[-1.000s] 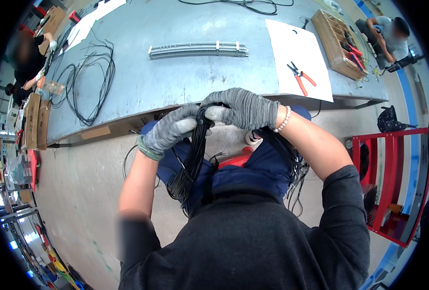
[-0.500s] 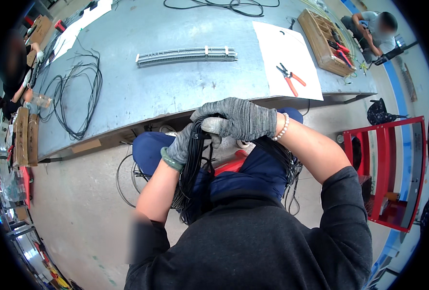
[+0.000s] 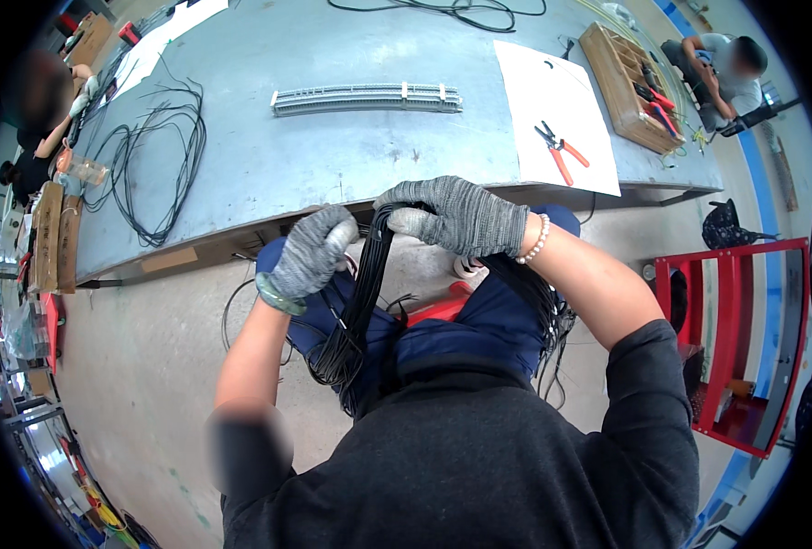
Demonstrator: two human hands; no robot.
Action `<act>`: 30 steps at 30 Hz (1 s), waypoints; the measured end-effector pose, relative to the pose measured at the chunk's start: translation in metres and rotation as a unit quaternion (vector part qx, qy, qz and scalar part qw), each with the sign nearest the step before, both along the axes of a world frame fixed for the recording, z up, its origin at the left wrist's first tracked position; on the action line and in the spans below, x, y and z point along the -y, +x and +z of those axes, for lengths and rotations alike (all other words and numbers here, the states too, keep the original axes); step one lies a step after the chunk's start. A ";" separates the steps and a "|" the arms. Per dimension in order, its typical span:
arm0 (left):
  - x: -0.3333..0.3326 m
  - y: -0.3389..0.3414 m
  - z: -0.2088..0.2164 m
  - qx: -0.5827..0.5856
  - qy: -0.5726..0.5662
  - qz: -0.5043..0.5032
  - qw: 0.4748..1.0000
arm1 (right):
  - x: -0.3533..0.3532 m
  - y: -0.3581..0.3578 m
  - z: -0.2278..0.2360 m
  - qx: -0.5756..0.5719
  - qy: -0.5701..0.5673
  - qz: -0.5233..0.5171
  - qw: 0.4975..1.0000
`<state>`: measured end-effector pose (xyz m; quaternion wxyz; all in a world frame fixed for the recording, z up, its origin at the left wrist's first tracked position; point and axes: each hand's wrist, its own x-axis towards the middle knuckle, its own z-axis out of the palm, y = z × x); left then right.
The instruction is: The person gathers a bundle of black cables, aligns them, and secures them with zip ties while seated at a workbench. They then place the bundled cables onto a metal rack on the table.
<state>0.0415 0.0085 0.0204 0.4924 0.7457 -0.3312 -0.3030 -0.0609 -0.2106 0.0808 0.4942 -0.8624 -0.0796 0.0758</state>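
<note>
A thick bundle of thin black wires hangs across my left thigh, its upper end bent over near the table's front edge. My right hand, in a grey knit glove, grips that upper end between thumb and fingers. Just left of it, apart from the bundle's top, my left hand is closed in a matching glove with curled fingers. Whatever the left fingers pinch is too small or hidden to make out. More black wires drape over my right thigh.
On the grey table lie a slotted rail strip, loose black cable coils, and red-handled wire strippers on white paper. A wooden tool box sits far right. A red metal frame stands at right. Two people work nearby.
My left hand has come off the bundle's top and moved left, fingers closed. My right hand keeps its grip on the wires. The view has shifted slightly.
</note>
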 end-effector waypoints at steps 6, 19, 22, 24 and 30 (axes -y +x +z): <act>-0.016 -0.027 0.033 -0.031 -0.084 0.058 0.994 | -0.006 0.004 -0.006 0.041 0.029 0.024 0.998; 0.011 -0.049 0.064 0.333 0.086 0.081 0.935 | 0.003 0.003 -0.009 0.016 0.006 -0.009 1.000; 0.022 -0.038 0.051 0.287 0.094 0.103 0.948 | 0.003 0.008 -0.013 0.032 0.005 -0.017 0.999; 0.031 -0.035 0.047 0.278 0.103 0.114 0.948 | 0.006 0.009 -0.017 0.042 -0.023 -0.022 0.999; 0.035 -0.037 0.046 0.229 0.079 0.114 0.964 | 0.012 0.007 -0.025 0.001 -0.047 0.008 0.999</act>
